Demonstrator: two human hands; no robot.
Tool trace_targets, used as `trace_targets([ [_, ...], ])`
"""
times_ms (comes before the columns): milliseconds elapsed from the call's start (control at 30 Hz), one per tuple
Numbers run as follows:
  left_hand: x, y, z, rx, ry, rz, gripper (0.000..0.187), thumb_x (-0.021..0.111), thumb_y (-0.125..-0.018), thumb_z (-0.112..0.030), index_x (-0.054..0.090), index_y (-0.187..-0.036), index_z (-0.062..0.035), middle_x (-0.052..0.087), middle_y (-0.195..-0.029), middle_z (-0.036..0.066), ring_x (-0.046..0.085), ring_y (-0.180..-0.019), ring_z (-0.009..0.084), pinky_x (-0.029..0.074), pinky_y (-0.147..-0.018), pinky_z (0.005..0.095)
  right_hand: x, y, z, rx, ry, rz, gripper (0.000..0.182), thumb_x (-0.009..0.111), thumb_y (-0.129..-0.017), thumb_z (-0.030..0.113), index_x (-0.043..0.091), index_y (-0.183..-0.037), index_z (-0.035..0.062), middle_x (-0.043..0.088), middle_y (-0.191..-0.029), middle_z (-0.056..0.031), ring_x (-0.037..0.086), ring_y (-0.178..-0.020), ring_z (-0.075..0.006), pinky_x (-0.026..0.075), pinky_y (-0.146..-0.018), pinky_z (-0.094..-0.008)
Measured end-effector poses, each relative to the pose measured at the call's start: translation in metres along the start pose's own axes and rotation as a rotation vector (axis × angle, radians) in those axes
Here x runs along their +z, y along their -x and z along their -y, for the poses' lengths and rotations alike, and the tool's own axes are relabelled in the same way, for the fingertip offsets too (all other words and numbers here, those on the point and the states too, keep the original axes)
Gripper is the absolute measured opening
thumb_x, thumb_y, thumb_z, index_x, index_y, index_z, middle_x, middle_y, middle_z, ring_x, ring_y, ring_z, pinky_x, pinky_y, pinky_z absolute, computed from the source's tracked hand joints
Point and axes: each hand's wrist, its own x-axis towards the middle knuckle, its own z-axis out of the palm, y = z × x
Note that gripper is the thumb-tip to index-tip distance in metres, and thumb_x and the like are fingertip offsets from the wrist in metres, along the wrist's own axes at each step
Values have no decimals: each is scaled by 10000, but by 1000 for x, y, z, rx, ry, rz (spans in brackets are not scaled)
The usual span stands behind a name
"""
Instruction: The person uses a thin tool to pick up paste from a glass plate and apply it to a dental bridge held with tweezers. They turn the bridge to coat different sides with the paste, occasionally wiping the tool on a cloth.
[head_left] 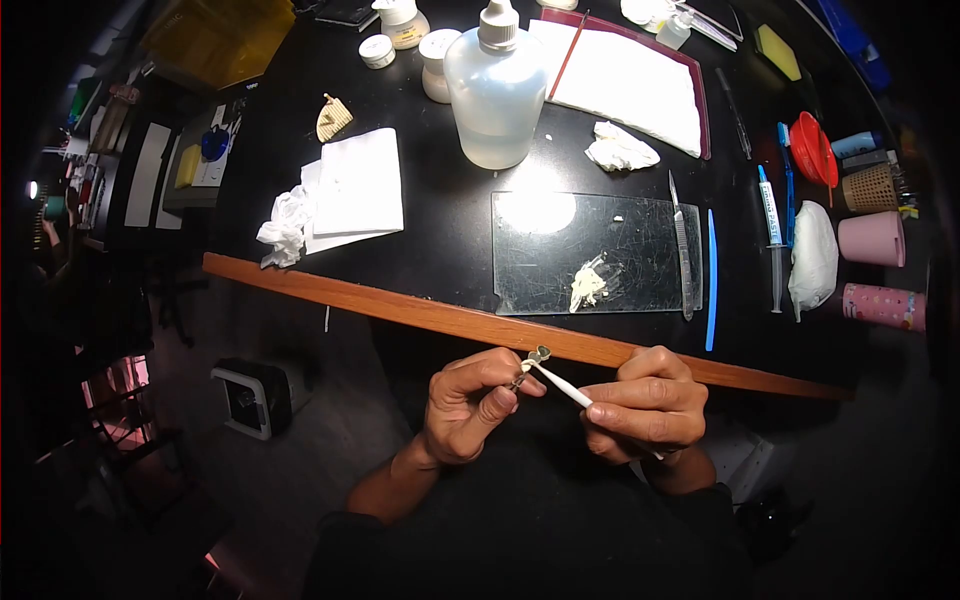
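Note:
Between thumb and fingers, my left hand pinches a small metal piece with a bit of pale material on it, in front of the table's wooden edge. My right hand is closed around a white pen-like tool, whose thin tip reaches the pale material. Beyond the edge lies a glass slab with a smeared cream-coloured paste on it. A scalpel rests along the slab's right side, and a blue strip lies beside it.
The wooden table edge runs across the view. Behind the slab stands a clear plastic bottle. Folded white paper lies at left. A maroon tray with white tissue is at the back; a syringe and pink cup are at right.

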Motion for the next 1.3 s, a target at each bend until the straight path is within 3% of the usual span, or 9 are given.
trace_targets([
  [167, 1, 0, -4, -34, -21, -7, 174, 707, -1050, -93, 790, -1063, 60, 679, -841, 87, 603, -765, 139, 510, -741, 303, -2, 3, 2, 31, -14, -55, 250, 904, -780, 56, 826, -1012, 107, 826, -961, -23, 584, -681, -115, 442, -541, -242],
  [467, 6, -2, -10, -56, -1, -23, 182, 740, -1000, 13, 796, -1163, 74, 659, -859, 85, 633, -803, 136, 550, -795, 296, -2, 4, 1, 25, -34, -41, 250, 904, -779, 51, 831, -1011, 108, 827, -957, -18, 575, -681, -110, 445, -538, -241],
  [667, 3, -1, -6, -38, -12, 6, 244, 739, -999, 12, 784, -1235, 61, 662, -881, 78, 616, -807, 128, 528, -769, 286, -1, 4, 0, 18, -39, -19, 234, 918, -797, 89, 844, -1016, 121, 831, -979, -9, 578, -691, -106, 451, -532, -236],
  [1000, 5, -2, -9, -58, -10, -5, 239, 751, -995, 7, 786, -1223, 67, 664, -901, 78, 616, -822, 131, 525, -783, 283, -1, 3, -1, 10, -16, -19, 226, 916, -814, 103, 842, -1027, 110, 835, -979, -15, 588, -688, -109, 464, -543, -229],
  [1200, 8, -2, -14, -32, -169, -52, 244, 746, -994, 11, 784, -1228, 69, 673, -904, 84, 640, -842, 148, 528, -783, 279, -6, -2, 12, 120, 148, -121, 254, 835, -764, -45, 798, -991, 63, 794, -864, -53, 636, -663, -149, 486, -587, -269],
  [1233, 9, -2, -18, -22, -263, -69, 251, 746, -992, 12, 783, -1234, 66, 673, -901, 84, 642, -843, 151, 527, -775, 278, -7, -6, 14, 142, 242, -152, 263, 765, -741, -104, 769, -960, 41, 763, -810, -56, 654, -649, -165, 492, -612, -286],
  [1267, 10, -2, -22, -11, -358, -86, 258, 745, -990, 12, 782, -1240, 64, 673, -898, 83, 645, -844, 154, 526, -767, 276, -11, -5, 15, 175, 329, -134, 217, 726, -839, -81, 724, -1027, 27, 763, -821, -79, 668, -702, -174, 486, -672, -306],
  [1300, 13, -2, -26, -5, -377, -119, 286, 750, -981, 10, 779, -1263, 50, 678, -887, 82, 646, -844, 159, 520, -745, 274, -12, -5, 14, 186, 368, -133, 206, 723, -826, -89, 733, -1002, 16, 766, -818, -86, 670, -700, -181, 488, -675, -305],
])
